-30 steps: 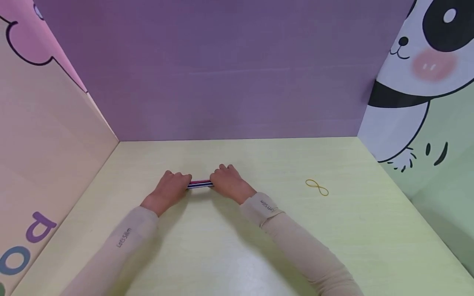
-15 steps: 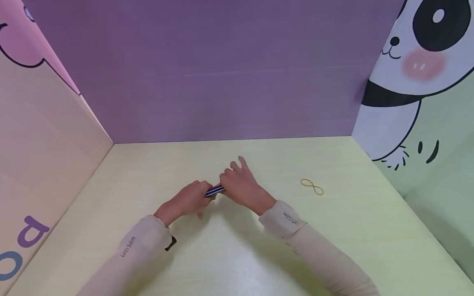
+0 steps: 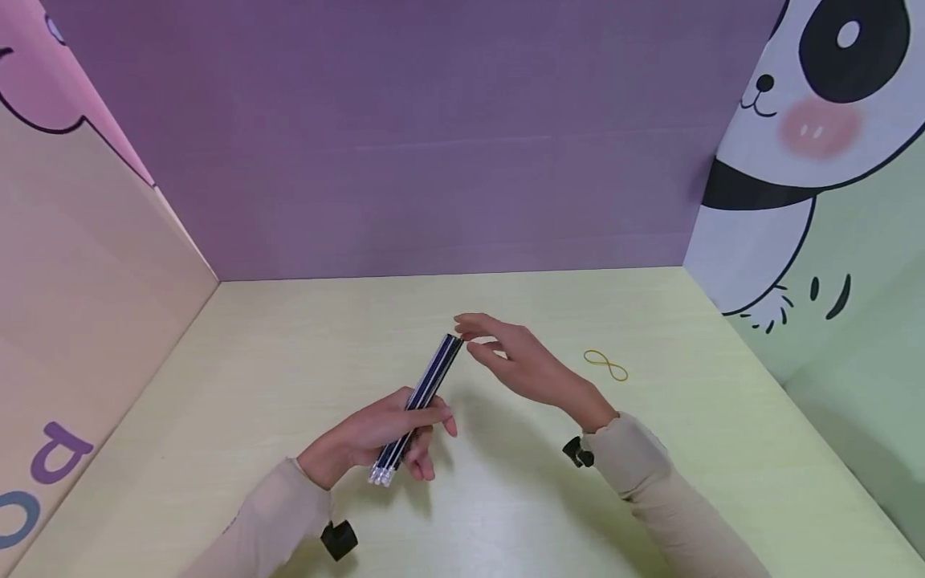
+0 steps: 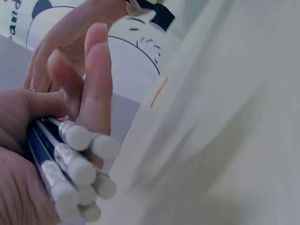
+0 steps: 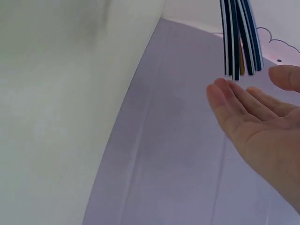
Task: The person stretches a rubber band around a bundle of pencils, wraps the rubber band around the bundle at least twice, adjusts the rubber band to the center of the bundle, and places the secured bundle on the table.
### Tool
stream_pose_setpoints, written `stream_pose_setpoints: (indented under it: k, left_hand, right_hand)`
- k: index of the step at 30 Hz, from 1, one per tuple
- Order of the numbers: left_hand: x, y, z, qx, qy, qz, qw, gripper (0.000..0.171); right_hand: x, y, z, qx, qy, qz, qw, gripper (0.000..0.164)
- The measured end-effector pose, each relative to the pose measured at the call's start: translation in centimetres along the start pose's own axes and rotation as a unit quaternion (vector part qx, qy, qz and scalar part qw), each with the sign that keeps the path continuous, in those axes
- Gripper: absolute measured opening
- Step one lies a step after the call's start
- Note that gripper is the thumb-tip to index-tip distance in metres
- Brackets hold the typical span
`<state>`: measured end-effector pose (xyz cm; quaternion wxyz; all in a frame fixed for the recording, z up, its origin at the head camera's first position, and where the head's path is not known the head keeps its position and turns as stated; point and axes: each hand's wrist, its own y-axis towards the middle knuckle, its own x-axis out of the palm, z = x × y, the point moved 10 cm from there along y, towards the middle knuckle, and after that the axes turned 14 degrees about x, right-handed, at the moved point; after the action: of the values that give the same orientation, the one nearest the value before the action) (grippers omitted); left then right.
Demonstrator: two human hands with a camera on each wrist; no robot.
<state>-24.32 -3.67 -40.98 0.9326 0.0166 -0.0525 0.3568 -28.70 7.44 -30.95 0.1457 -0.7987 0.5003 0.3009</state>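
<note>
My left hand [image 3: 383,429] grips a bundle of several dark blue and white striped pencils [image 3: 436,373], thumb across them. They slant up and away above the table, with their white eraser ends [image 4: 79,168] toward me in the left wrist view. At the far end of the bundle is my right hand [image 3: 531,365], its fingers relaxed and holding nothing. In the right wrist view, the flat pencil ends [image 5: 238,72] hang just above the fingertips of that hand. A yellow rubber band [image 3: 607,366], twisted into a figure eight, lies on the table to the right.
The pale wooden table [image 3: 289,337] meets a purple back wall [image 3: 433,160]. A pinkish wall [image 3: 94,241] stands on the left, and a panda-print wall [image 3: 860,345] on the right. Small black cameras [image 3: 338,539] sit at both wrists.
The bundle has turned from level between both hands to steeply slanted in the left hand. My right hand has let go of it, opened and moved right.
</note>
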Motion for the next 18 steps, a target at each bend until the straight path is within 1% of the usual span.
stream_pose_setpoints:
  k: [2,5,13,16,18]
  left_hand:
    - [1.0,0.1,-0.3,0.0,-0.039,-0.015,0.9991,0.033]
    - [1.7,0.2,-0.8,0.001,-0.073,-0.024,0.9971,0.033]
    - [1.2,-0.1,-1.8,0.015,-0.083,-0.001,0.9965,0.031]
    - [1.3,0.0,-2.1,0.01,-0.088,0.004,0.9961,0.035]
    - [1.3,0.0,-2.3,0.003,-0.088,0.009,0.9961,0.038]
  right_hand:
    - [0.5,-0.4,-0.1,-0.001,0.036,-0.017,0.999,0.044]
    - [1.3,-0.6,-0.3,-0.004,0.058,-0.032,0.998,0.045]
    - [3.1,-0.4,-0.8,-0.024,0.046,-0.036,0.998,0.052]
    - [3.5,-0.4,-0.9,-0.037,0.051,-0.036,0.997,0.055]
    - [3.6,-0.5,-1.1,-0.047,0.06,-0.032,0.997,0.053]
